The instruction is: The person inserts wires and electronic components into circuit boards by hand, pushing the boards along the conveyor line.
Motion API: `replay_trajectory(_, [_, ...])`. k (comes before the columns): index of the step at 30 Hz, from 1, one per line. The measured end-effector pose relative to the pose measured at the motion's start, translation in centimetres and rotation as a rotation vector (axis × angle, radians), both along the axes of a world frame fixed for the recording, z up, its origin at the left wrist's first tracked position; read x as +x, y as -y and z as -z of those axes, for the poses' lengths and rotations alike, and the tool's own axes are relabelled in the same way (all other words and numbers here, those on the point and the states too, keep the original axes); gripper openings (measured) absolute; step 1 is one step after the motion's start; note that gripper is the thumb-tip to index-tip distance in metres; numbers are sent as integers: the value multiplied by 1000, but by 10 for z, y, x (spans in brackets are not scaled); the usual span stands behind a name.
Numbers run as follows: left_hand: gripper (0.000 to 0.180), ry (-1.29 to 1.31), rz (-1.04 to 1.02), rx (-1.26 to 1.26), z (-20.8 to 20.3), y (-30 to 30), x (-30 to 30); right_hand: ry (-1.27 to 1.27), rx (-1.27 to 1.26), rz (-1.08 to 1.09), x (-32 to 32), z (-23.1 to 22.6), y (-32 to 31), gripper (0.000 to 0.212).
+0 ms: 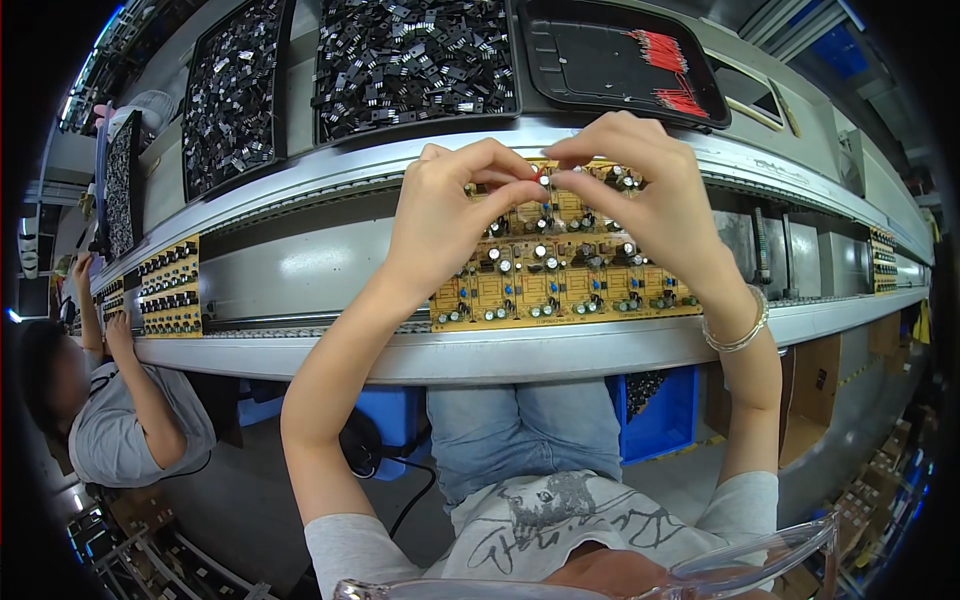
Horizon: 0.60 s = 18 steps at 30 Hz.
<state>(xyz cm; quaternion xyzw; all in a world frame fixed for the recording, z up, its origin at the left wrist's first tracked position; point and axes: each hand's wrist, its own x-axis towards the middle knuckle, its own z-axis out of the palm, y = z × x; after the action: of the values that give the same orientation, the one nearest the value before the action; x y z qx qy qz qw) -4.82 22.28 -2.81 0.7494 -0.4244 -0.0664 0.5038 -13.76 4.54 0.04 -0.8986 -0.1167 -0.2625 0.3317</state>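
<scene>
My left hand point(445, 205) pinches a short red wire point(540, 175) between thumb and index finger, above the far row of a yellow circuit board panel point(560, 321). Only a bit of the wire shows. My right hand point(650, 195) is held just to the right of it, thumb and index finger curved with a gap between their tips. The panel carries white-topped, blue and dark components. It lies across the conveyor rails, and both hands hide parts of its far half.
Beyond the rail stand a black tray point(545, 85) with red wires point(660, 50) and two trays of black pronged components point(415, 65). More panels sit on the line at left point(170, 290) and right point(884, 262). At left, a person point(140, 420) reaches over the line. A blue bin point(680, 425) stands below.
</scene>
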Motion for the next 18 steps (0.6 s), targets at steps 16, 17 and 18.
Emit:
replay_trajectory(16, [9,222,-138,-79,-9,-2,9,137,-156,-66,25,-4,-9,10])
replay_trajectory(17, [9,169,-143,-101,-10,-1,9,108,-115,-72,26,-5,-10,10])
replay_trajectory(18, [9,118,-149,-123,-10,-1,9,80,-73,-79,27,-6,-11,11])
